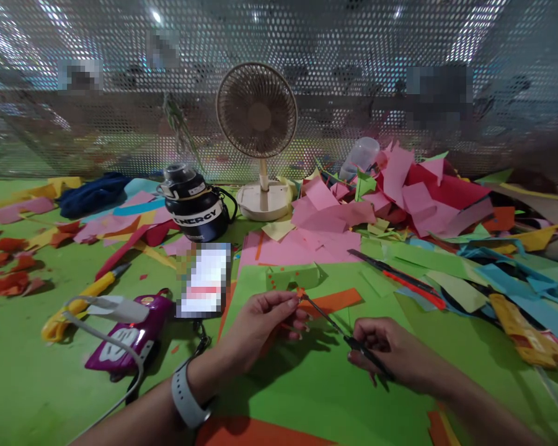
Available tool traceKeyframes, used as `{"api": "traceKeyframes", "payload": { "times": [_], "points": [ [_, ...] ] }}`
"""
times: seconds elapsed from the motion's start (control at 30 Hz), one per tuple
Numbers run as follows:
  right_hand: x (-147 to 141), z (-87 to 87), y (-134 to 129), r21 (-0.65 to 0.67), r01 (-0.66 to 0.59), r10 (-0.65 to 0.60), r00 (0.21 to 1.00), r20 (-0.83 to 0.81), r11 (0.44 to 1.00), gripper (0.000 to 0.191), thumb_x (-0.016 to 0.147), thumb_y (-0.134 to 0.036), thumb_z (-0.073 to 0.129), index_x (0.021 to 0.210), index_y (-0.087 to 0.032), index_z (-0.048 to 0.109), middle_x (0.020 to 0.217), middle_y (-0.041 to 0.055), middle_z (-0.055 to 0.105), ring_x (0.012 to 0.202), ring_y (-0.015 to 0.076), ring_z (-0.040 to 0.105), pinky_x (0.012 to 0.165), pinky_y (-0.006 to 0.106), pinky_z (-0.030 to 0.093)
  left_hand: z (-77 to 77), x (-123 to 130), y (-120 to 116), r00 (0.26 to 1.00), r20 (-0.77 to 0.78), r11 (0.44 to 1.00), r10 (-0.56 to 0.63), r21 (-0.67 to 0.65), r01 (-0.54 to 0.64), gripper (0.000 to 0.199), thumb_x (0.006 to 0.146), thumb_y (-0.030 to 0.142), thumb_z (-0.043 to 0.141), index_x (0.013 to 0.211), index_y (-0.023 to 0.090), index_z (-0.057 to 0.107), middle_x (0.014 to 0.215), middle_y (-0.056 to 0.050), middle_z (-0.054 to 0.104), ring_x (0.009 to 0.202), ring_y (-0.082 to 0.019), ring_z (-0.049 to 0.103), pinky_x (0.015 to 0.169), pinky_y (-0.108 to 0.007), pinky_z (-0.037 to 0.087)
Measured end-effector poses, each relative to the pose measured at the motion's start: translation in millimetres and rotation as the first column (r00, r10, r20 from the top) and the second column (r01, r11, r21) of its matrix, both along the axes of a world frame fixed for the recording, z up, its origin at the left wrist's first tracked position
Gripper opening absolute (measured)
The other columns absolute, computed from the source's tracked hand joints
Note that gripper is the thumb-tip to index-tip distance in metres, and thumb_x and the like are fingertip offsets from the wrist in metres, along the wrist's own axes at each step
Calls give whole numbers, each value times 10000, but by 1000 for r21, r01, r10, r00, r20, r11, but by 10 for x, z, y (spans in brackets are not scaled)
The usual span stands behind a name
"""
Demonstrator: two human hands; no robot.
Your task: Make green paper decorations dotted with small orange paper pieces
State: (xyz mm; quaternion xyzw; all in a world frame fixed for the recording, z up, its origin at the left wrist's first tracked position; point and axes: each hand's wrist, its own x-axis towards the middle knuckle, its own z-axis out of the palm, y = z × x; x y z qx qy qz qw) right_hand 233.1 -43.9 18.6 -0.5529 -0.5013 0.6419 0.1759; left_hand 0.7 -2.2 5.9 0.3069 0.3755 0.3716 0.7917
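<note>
My left hand [276, 316] is closed in a pinch on a small orange paper piece [301, 293], held above the green sheets. Its fingertips partly hide the piece. In my right hand [384, 347] is a pair of slim scissors [326, 317] with black handles, fingers wrapped round them. The scissor tips meet the orange piece at my left fingertips; whether the blades are parted I cannot tell. Just beyond lies an orange paper strip [338, 301]. Tiny orange bits are scattered on and around a folded light-green paper [297, 277].
A fan [263, 204] and a dark bottle [198, 214] stand at the back. On the left lie a phone [204, 282], a purple device [137, 334] with a cable, and a yellow-handled tool [81, 303]. Pink scraps [335, 210], a red-black cutter [400, 280] and a yellow glue gun [523, 331] lie right.
</note>
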Motion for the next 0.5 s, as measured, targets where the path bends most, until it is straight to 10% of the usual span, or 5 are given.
{"api": "traceKeyframes", "payload": {
  "times": [0.5],
  "points": [
    [-28,-9,2,2,28,-28,999,15,1000,412,578,-401,822,627,-169,485,494,-86,463,455,47,418,421,163,313,14,24,-11,999,27,1000,-22,9,22,194,708,280,782,821,144,704,716,-40,729,593,-109,639,537,-218,470]
  ]
}}
